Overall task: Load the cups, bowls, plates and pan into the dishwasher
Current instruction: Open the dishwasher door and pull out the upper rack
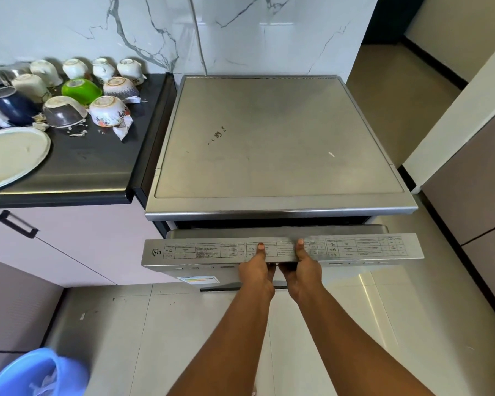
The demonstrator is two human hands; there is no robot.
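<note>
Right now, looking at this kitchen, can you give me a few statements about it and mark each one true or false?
1. Both hands hold the top edge of the dishwasher door. True: the left hand and right hand grip it side by side.
2. The door is fully shut. False: it is tilted partly open, with a dark gap above it.
3. The green bowl sits upside down on the counter. True.
4. A plate lies on top of the dishwasher. False: the plate lies on the counter.
5. The bucket on the floor is red. False: it is blue.
</note>
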